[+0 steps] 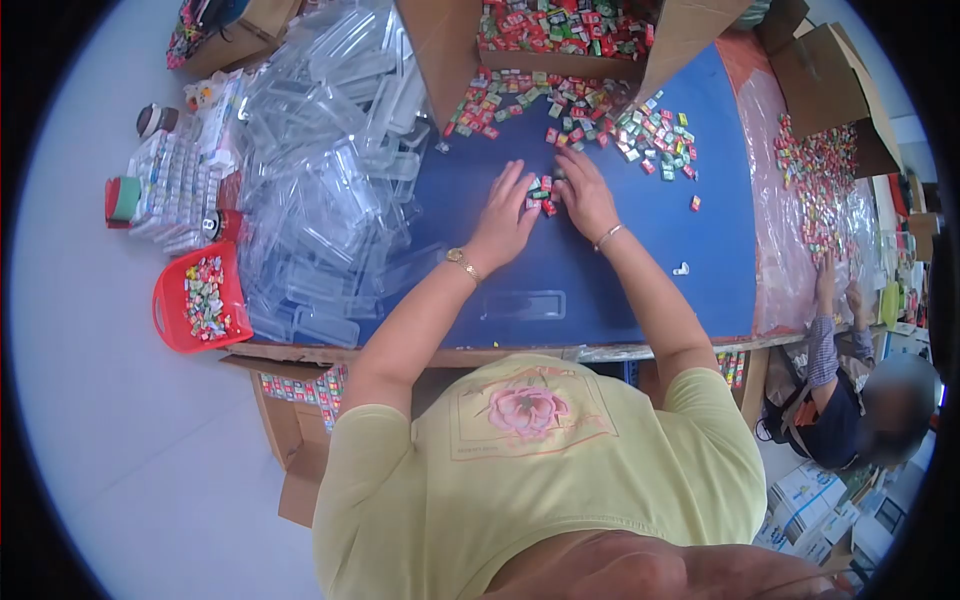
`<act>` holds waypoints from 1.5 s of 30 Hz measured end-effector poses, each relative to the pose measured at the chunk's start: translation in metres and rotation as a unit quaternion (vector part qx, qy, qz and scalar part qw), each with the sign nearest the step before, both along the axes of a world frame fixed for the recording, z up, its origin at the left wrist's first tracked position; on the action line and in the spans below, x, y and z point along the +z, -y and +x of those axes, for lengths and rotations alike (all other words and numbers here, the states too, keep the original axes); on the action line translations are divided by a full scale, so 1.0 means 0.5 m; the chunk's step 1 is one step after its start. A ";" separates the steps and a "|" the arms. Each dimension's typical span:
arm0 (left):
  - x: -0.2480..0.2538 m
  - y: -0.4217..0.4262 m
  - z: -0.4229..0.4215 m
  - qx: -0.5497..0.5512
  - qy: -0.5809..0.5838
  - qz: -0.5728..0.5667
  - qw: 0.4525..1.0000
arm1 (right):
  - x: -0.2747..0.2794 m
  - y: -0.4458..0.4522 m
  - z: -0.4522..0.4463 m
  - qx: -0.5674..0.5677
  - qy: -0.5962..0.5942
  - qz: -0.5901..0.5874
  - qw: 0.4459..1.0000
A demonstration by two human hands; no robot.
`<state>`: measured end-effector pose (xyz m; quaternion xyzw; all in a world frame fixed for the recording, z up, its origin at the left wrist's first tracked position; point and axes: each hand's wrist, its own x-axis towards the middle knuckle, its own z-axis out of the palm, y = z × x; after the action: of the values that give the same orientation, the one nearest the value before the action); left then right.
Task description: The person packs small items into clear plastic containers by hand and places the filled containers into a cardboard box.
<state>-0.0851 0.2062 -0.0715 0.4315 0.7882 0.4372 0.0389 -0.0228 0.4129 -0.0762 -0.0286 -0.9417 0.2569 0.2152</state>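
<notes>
Several small red and green printed pieces, like tiny boxes (546, 196), lie in a little cluster on the blue tabletop (600, 270). My left hand (505, 222) rests at the left side of this cluster, fingers stretched forward, thumb side touching the pieces. At the right side, my right hand (587, 197) lies palm down with fingers extended, its inner edge against the cluster. Neither hand appears to grip anything, though the undersides of the fingers are hidden. Nearer my body, one clear plastic tray (525, 305) lies flat.
A cardboard box (560, 66) full of such pieces spills onto the table ahead. Clear trays (320, 170) heap at left, beside a red basket (185, 310) of pieces. A small white item (681, 269) lies at right. Another person (840, 390) works among pieces at far right.
</notes>
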 end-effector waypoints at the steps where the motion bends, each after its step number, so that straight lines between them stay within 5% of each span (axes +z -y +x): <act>1: -0.006 -0.014 -0.033 0.003 -0.039 0.005 0.999 | 0.017 0.005 -0.011 0.009 -0.005 -0.046 0.999; 6: -0.028 -0.107 -0.258 0.137 -0.193 -0.104 0.966 | 0.073 -0.073 -0.192 -0.075 -0.078 -0.001 0.994; 8: -0.010 -0.126 -0.261 0.128 -0.187 -0.176 0.958 | 0.109 -0.068 -0.224 -0.142 0.109 0.116 0.977; 9: -0.004 -0.131 -0.258 0.120 -0.180 -0.248 0.944 | 0.055 -0.067 -0.230 -0.170 0.104 0.208 0.958; 12: -0.024 -0.135 -0.201 0.111 -0.175 -0.159 0.965 | 0.011 -0.071 -0.183 -0.123 0.068 0.259 0.955; 18: -0.007 -0.095 -0.041 0.028 -0.114 -0.146 0.982 | 0.022 -0.018 -0.045 -0.046 0.079 0.228 0.969; 22: 0.003 -0.051 -0.006 0.040 -0.107 -0.094 0.989 | 0.063 -0.087 0.031 0.036 -0.070 -0.010 0.997; 24: 0.036 -0.037 0.005 0.040 -0.132 -0.141 0.980 | 0.070 -0.181 0.043 -0.138 0.013 -0.010 0.990; 26: 0.011 -0.036 0.000 0.008 -0.104 -0.179 0.978 | 0.023 -0.247 0.046 -0.207 -0.031 0.165 0.964; 27: 0.007 -0.035 0.005 0.006 -0.104 -0.180 0.978 | 0.003 -0.256 0.055 -0.178 0.091 0.145 0.969; 33: 0.022 -0.015 0.053 0.092 -0.153 -0.189 0.966 | 0.002 -0.100 0.105 -0.041 0.138 0.134 0.980; 37: 0.049 0.048 0.087 0.039 -0.157 -0.024 0.987 | 0.038 -0.022 0.169 -0.039 0.004 0.085 0.996; 40: 0.038 0.071 0.117 -0.055 -0.153 -0.063 0.985 | 0.045 0.040 0.221 0.013 0.025 0.006 1.000; 45: 0.009 0.080 0.154 -0.015 -0.105 -0.086 0.991 | 0.061 0.097 0.234 -0.018 0.055 0.061 0.996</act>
<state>-0.0082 0.1663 -0.0668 0.4821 0.8159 0.3192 -0.0006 0.0939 0.3646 -0.0457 -0.0460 -0.9654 0.1931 0.1691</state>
